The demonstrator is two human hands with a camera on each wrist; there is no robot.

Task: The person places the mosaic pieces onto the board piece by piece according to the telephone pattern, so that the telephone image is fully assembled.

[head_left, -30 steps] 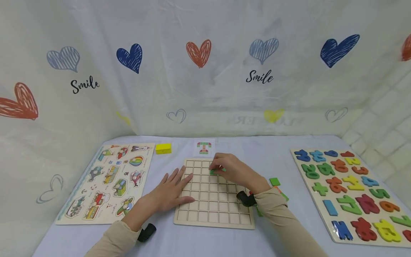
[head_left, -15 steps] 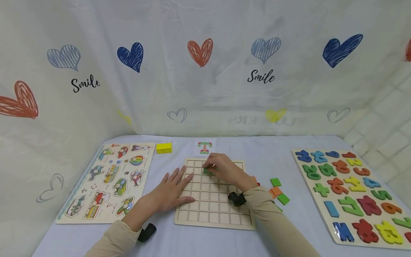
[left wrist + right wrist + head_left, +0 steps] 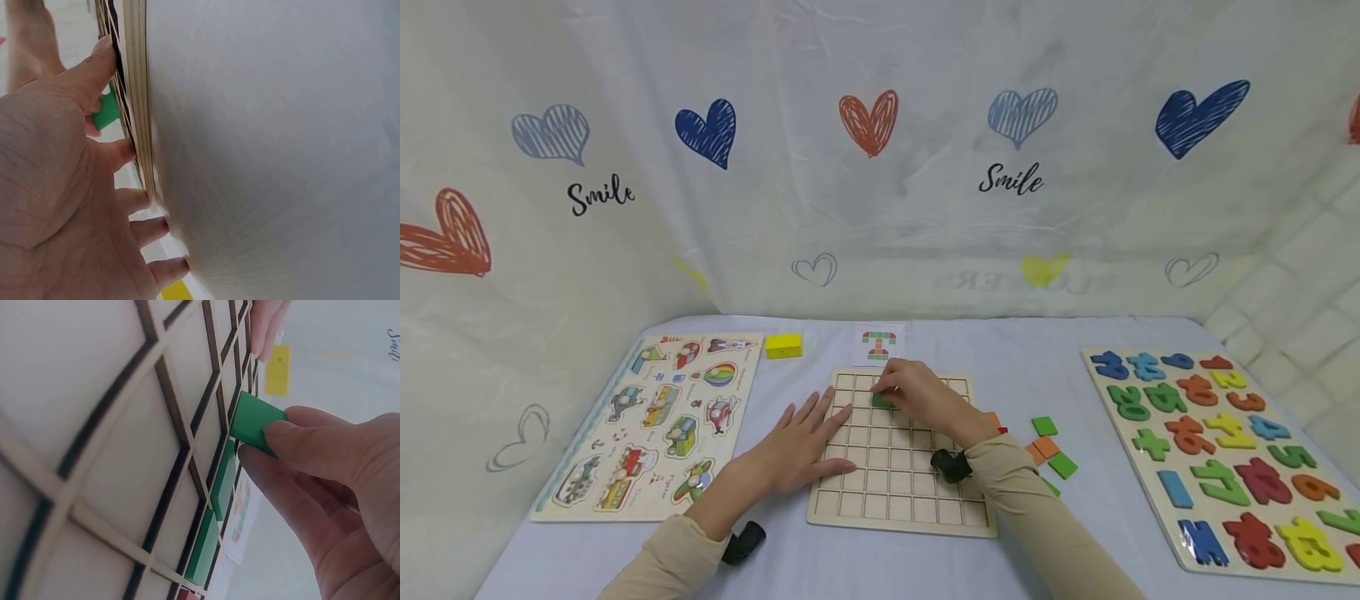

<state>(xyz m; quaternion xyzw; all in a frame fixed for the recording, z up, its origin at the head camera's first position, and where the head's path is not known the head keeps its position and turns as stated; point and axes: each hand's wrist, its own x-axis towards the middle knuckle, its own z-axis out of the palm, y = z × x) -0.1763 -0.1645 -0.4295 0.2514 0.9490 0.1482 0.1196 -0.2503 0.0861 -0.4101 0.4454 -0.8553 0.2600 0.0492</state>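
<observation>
Wooden grid board sits low in the middle of the frame, and my left hand lies flat on its left edge, fingers straight, just steadying it. Further up, my right hand pinches a green tile between thumb and forefinger, tilted over a cell in the second row; I'd say I'm mid-placement. Two green tiles already sit in the same row beside it. Next it probably wants levelling and pressing in flush. Spare tiles wait right of centre, and the pattern card lies just beyond the board.
</observation>
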